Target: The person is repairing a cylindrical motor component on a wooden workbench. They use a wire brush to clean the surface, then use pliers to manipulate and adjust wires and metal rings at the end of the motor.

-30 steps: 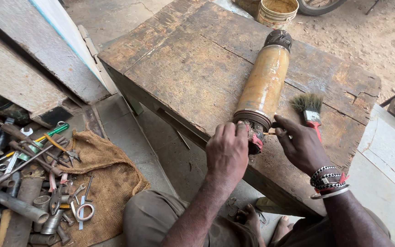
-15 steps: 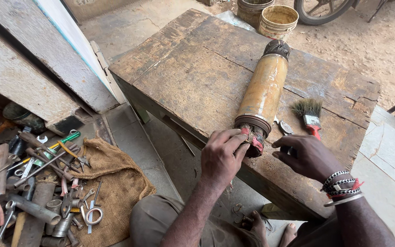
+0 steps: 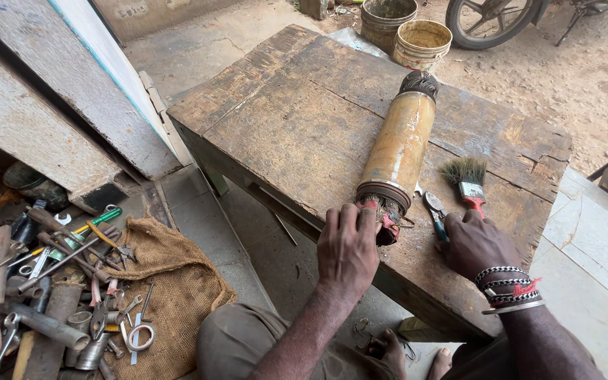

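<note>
outdoor workshop setting: bare dirt ground, two buckets (image 3: 422, 41) and a wheel (image 3: 490, 20) at the far side, a low, worn wooden bench (image 3: 297, 134) in the middle.

on the bench lies a long yellowish cylinder (image 3: 397, 148) with dark wound ends. its long axis runs from the far right, where the dark cap sits, down toward the person, tilting slightly leftward as it nears. the near end, with red-tipped wire leads (image 3: 387, 219), stops close to the bench's front edge.

left hand (image 3: 347, 248): fingers curled over the near end of the cylinder, fingertips touching the leads. whether it grips a lead or only presses on them cannot be told. this hand is the nearer one to the cylinder, in line with its axis.

right hand (image 3: 476, 243): palm down on the bench, just right of the cylinder's near end and apart from it, closed loosely over the red handle of a paint brush (image 3: 467, 181); bristles point away. whether it truly grips the handle cannot be told. beaded bracelets (image 3: 508, 285) on the wrist. pliers (image 3: 435, 211) lie between the cylinder and this hand.

left of the bench, on the floor: a burlap sack (image 3: 170, 274) and a heap of spanners and tools (image 3: 43, 274).
</note>
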The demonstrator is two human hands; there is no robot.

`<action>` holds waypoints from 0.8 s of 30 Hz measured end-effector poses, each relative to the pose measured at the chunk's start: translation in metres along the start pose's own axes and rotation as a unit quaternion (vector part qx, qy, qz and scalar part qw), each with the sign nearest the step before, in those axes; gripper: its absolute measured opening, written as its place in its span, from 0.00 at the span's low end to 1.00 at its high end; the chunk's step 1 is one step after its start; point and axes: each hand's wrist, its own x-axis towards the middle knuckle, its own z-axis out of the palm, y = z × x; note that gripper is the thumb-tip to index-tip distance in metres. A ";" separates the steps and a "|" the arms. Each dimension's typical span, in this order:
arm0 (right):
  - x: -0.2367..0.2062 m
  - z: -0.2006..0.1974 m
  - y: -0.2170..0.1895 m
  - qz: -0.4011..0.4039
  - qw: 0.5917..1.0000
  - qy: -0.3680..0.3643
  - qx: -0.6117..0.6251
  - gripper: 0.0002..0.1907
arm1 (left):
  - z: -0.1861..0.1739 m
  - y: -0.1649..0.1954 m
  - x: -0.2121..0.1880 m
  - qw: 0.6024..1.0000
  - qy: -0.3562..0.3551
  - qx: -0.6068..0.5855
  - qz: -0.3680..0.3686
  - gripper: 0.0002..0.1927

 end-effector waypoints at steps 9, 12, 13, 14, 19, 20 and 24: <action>0.004 0.020 -0.007 0.039 0.999 -0.016 0.015 0.24 | -0.034 0.021 0.026 0.969 -0.211 0.127 -0.016 0.21; 0.014 0.026 0.004 0.023 0.993 0.036 0.107 0.23 | -0.030 0.019 0.027 0.960 -0.239 0.145 0.006 0.18; 0.016 0.027 0.009 0.006 0.988 0.059 0.145 0.22 | -0.026 0.017 0.026 0.965 -0.216 0.146 0.026 0.17; 0.019 0.029 0.012 -0.010 0.980 0.082 0.182 0.21 | -0.020 0.012 0.025 0.969 -0.192 0.148 0.048 0.16; 0.023 0.026 0.019 0.049 0.913 0.039 0.402 0.12 | 0.008 -0.007 0.003 0.999 -0.001 -0.022 0.043 0.13; 0.021 0.024 0.020 0.074 0.869 0.007 0.489 0.10 | 0.013 -0.008 0.000 0.997 0.041 -0.046 0.043 0.12; 0.000 0.017 0.022 -0.050 0.666 -0.027 0.744 0.10 | 0.020 -0.013 -0.002 0.987 0.047 -0.150 0.019 0.15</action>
